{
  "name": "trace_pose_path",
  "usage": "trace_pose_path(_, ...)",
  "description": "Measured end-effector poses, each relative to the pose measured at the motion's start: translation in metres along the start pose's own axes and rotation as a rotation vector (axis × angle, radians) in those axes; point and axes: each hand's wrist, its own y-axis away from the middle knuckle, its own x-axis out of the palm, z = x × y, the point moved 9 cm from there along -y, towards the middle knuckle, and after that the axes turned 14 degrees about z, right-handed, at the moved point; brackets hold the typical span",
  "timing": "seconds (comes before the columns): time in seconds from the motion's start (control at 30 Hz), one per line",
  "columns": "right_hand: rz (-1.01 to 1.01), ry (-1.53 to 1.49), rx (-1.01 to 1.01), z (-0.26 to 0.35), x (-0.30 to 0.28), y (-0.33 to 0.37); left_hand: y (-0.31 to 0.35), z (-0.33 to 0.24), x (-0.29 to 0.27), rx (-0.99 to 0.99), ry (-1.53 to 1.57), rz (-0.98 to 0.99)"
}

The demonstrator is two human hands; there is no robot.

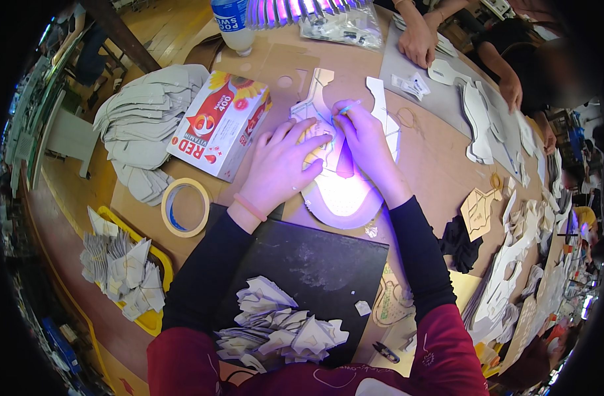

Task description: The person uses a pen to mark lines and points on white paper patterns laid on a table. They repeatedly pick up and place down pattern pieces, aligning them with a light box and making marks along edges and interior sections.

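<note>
My left hand [282,158] lies with its fingers spread over a pale, line-marked template [323,82], pressing it onto a white cut piece [345,201] with a rounded end. My right hand [366,135] is closed around a thin pale-blue pen [349,107], its fingers close to the template's edge. The pen's tip is hard to make out among the fingers. Another white piece [377,92] shows just beyond my right hand. Purple light from a ribbed lamp [302,12] falls on the work.
A stack of white pieces [147,112], a red-and-white box [216,125] and a tape roll [185,207] stand left. A yellow tray [160,264] and black board [315,257] hold small cut pieces. Snips [385,352] lie near me. Other people's hands [417,43] work at the far right.
</note>
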Motion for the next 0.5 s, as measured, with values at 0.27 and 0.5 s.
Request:
trace_pose_path(0.27,0.047,-0.084,0.008,0.001,-0.001,0.009,0.0,0.0,0.0,0.0,-0.006,0.004)
trace_pose_path(0.5,0.165,-0.228,0.103,-0.006,0.012,0.014,0.001,0.001,-0.001,-0.009,0.007,0.02)
